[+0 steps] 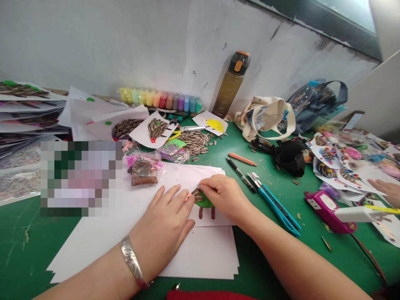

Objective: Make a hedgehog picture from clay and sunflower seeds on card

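My left hand lies flat on white paper with its fingers spread, a silver bracelet at the wrist. Its index finger touches the left edge of a small clay picture, which has a green body, two brown legs and a pink bit at the left. Several striped sunflower seeds are set in the green clay. My right hand is pinched together over the top of the picture, its fingertips at the seeds. Whatever sits between those fingertips is hidden. Under both hands is a stack of white paper sheets.
Loose sunflower seeds lie behind the paper, near a bag of brown clay. Right of my hand are a blue utility knife, a black pen and a magenta glue gun. Another person's hand is at the far right.
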{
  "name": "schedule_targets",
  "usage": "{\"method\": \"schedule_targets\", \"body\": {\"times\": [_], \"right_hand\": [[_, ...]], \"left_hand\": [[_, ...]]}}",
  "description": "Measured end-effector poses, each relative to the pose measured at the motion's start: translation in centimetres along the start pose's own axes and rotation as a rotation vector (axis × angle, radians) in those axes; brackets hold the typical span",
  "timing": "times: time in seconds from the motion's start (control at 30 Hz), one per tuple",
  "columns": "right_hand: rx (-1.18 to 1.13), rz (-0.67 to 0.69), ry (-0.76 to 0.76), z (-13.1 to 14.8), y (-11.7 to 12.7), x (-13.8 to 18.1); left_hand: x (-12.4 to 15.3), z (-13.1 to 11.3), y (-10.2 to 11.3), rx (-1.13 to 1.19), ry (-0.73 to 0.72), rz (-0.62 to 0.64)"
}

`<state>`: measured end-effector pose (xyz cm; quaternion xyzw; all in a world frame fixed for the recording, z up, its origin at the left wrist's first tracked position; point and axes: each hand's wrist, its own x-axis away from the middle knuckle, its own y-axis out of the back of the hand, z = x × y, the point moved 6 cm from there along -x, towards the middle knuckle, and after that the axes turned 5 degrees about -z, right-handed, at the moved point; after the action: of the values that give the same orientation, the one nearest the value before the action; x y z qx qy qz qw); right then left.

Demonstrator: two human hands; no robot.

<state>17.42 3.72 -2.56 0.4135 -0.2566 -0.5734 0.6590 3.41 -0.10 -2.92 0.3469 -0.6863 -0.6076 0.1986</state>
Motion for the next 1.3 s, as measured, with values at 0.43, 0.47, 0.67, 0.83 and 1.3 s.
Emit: {"method": "schedule_targets", "body": {"times": [0.43, 0.47, 0.67, 0.83, 1.3], "right_hand": [[0.0, -0.081, 0.048, -0.6, 0.6, 0.6], [0.003, -0.082, 0.05, -0.6, 0.5, 0.6], [0.012, -0.085, 0.047, -0.7, 0.3, 0.6], [0.006, -0.084, 0.049, -0.6, 0.2, 0.6], [0.187, -0.151, 0.026, -2.6, 3.6, -4.3]], "left_hand": [[0.1, 0.0, 0.1, 0.012, 0.002, -0.012], [0.1, 0.1, 0.1, 0.011, 0.003, -0.012], [0.0, 0.0, 0.0, 0.007, 0.007, -0.027], [0.0, 0.0, 0.0, 0.01, 0.008, -0.024], [-0.1, 0.1, 0.7, 0.03, -0.007, -0.039]]}}
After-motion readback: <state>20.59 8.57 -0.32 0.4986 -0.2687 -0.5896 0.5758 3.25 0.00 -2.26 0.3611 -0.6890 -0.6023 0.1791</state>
